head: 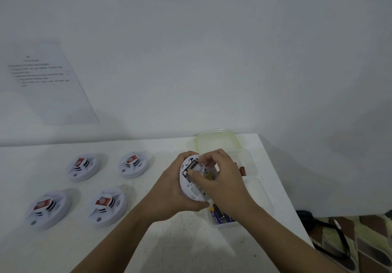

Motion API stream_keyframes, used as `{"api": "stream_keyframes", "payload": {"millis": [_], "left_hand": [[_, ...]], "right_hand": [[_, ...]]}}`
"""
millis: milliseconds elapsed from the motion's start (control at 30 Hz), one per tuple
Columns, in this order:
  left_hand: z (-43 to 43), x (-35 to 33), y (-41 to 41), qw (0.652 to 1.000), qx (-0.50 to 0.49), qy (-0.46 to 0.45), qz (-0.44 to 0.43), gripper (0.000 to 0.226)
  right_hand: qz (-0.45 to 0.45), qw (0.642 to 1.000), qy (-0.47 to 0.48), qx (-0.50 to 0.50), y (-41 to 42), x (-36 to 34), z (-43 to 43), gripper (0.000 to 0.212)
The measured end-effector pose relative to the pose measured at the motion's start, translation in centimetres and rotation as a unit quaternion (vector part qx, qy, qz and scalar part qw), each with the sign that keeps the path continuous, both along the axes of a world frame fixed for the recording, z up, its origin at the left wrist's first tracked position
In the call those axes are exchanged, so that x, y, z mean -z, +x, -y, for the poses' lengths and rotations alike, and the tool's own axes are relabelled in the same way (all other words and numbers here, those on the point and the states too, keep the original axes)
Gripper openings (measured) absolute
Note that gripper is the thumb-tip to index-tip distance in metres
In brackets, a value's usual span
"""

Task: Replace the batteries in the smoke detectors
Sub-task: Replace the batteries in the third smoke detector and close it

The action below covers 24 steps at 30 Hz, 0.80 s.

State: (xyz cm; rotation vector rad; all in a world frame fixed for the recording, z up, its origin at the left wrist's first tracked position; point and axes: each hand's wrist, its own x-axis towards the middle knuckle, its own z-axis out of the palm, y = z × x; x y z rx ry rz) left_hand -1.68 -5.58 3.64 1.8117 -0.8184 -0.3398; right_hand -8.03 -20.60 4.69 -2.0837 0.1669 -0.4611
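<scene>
My left hand grips a round white smoke detector from the left, held above the table with its back facing me. The battery compartment near its upper edge lies open. My right hand covers the detector's right half, its fingertips curled into the compartment area; whether they pinch a battery I cannot tell. Several more white smoke detectors with red stickers sit face up on the left of the white table. Blue batteries lie in a clear tray below my right hand.
A clear compartment tray sits under and right of my hands, with a red battery in it. A pale green lid lies behind it. A printed sheet hangs on the wall. The table's right edge drops off to a patterned floor.
</scene>
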Motion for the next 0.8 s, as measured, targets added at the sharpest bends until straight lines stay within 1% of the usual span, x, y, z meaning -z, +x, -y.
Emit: {"api": "stream_keyframes", "payload": {"millis": [133, 267, 333, 433, 533, 600, 800], "left_hand": [[0.2, 0.0, 0.0, 1.000, -0.002, 0.011, 0.015, 0.091], [0.3, 0.2, 0.0, 0.999, 0.001, 0.021, 0.033, 0.090], [0.5, 0.4, 0.0, 0.999, 0.005, 0.024, 0.049, 0.087], [0.7, 0.5, 0.0, 0.998, 0.005, 0.028, 0.065, 0.084], [0.6, 0.7, 0.5, 0.998, -0.001, 0.032, 0.058, 0.084], [0.6, 0.7, 0.8, 0.998, -0.002, 0.040, 0.058, 0.083], [0.8, 0.7, 1.0, 0.997, -0.003, 0.057, 0.058, 0.080]], "right_hand": [[0.017, 0.999, -0.039, 0.009, 0.2, -0.1, 0.3, 0.037], [0.049, 0.991, -0.125, 0.025, 0.3, 0.0, 0.4, 0.039], [0.078, 0.982, -0.168, 0.030, 0.4, 0.2, 0.4, 0.039], [0.112, 0.972, -0.204, 0.027, 0.6, 0.3, 0.6, 0.035], [0.132, 0.969, -0.206, 0.004, 0.7, 0.4, 0.8, 0.030], [0.129, 0.970, -0.205, -0.021, 0.7, 0.6, 1.0, 0.027], [0.107, 0.954, -0.266, -0.091, 0.2, 1.5, 2.3, 0.030]]}}
